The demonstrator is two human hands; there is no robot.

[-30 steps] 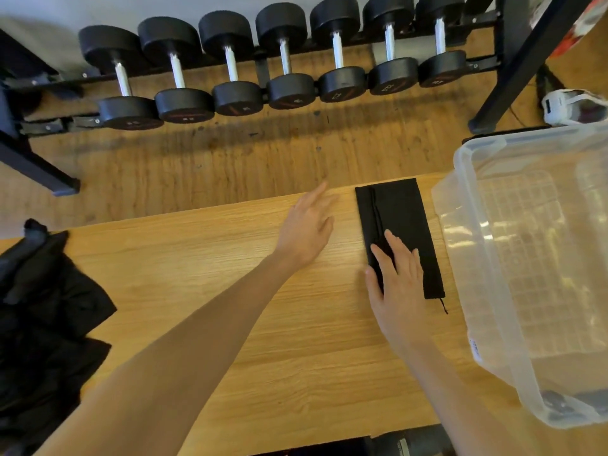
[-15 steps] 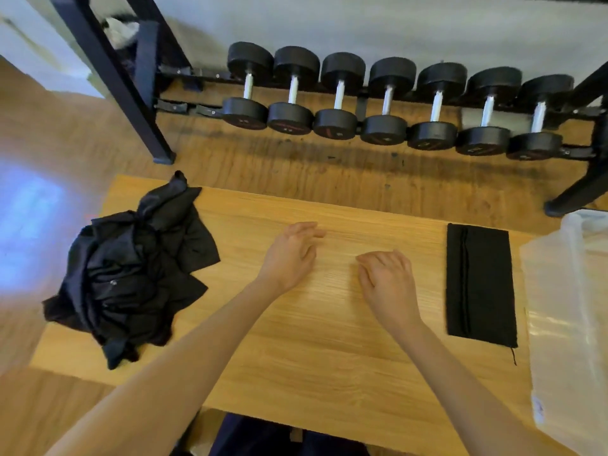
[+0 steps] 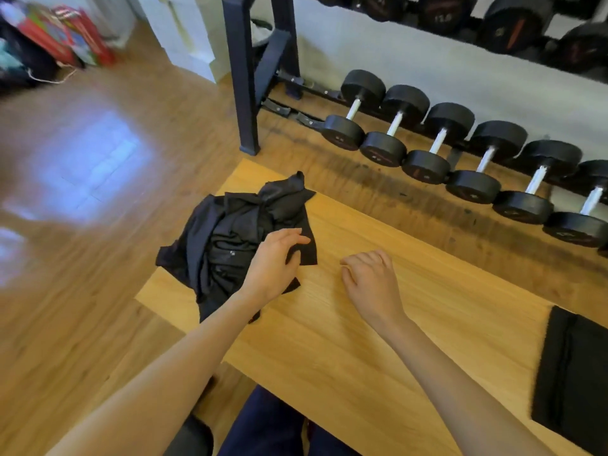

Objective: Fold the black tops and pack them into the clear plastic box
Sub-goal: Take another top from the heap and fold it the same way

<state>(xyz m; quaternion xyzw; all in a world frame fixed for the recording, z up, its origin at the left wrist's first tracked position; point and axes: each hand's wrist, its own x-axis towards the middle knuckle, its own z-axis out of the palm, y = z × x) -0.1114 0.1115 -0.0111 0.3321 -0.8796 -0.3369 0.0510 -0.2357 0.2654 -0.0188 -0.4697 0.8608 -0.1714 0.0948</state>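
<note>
One folded top [image 3: 569,376] lies at the table's [image 3: 378,340] right edge, not yet packed. The pile [image 3: 227,238] at the left corner is reached by the spread left hand [image 3: 273,261]. The right hand [image 3: 371,278] is curled, empty. No box is seen.

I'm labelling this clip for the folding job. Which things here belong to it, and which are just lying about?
Part of the job:
- pile of unfolded black tops, under the left hand
- folded black top
- right hand, over bare table

Just lying about:
- dumbbells on the black rack
- red bags
</note>
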